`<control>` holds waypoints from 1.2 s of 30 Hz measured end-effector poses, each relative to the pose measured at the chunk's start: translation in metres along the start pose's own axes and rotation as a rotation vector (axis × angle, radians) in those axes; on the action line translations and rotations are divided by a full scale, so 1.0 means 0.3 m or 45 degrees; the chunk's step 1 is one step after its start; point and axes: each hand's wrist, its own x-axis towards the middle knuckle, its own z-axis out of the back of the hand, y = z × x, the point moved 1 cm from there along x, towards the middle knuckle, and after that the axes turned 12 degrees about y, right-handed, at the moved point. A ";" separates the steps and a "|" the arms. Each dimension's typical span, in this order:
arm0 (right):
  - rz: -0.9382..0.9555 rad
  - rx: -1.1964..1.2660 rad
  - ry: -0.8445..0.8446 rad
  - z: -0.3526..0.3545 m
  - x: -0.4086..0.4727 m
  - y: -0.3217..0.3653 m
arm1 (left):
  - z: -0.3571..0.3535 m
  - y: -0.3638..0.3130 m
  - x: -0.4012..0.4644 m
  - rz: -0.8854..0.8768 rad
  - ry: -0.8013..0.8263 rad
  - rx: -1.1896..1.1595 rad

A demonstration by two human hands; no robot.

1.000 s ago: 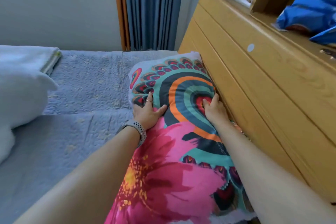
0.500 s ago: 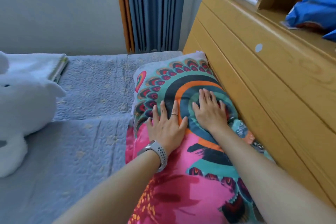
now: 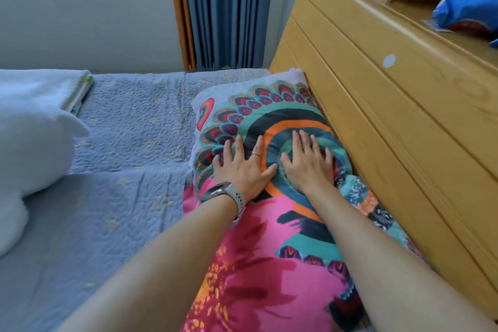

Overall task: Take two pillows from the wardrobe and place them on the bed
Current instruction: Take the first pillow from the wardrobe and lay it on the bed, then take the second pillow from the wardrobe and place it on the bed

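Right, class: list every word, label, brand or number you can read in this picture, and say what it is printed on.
None can be read.
Blue bag on the shelf: any print is blurred.
Watch: face too dark to read.
Round sticker on the headboard: blank.
Pillow: pattern only, no lettering.

Under the left hand (image 3: 244, 167) and right hand (image 3: 308, 167), the pillow (image 3: 269, 224) is showing teal, dark and orange arcs ringed by red-and-purple scallops, turning into a hot-pink flower nearer the wrists. The watch (image 3: 229, 198) on the left wrist is wearing a pale grey perforated band. Left of the hands, the bedspread (image 3: 121, 197) is showing quilted blue-grey, and a white plush toy (image 3: 29, 153) is sitting further left. Right of the hands, the headboard (image 3: 390, 143) is glowing honey-yellow.
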 end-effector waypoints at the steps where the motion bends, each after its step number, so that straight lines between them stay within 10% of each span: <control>1: -0.012 -0.015 0.062 -0.016 -0.002 0.000 | -0.007 0.011 0.005 0.010 0.130 0.000; 5: -0.065 -0.056 0.304 0.030 0.006 0.014 | 0.051 0.009 -0.002 0.003 0.351 -0.010; 8: -0.082 -0.136 0.431 0.153 -0.005 0.020 | 0.155 0.030 -0.078 -0.005 0.027 0.195; 20: -0.134 -0.173 -0.250 1.071 -0.472 0.337 | 1.140 0.112 -0.540 -0.182 -0.182 -0.201; 36: 0.055 0.102 -0.244 1.722 -1.614 1.154 | 1.961 0.627 -1.775 -0.375 -0.418 -0.292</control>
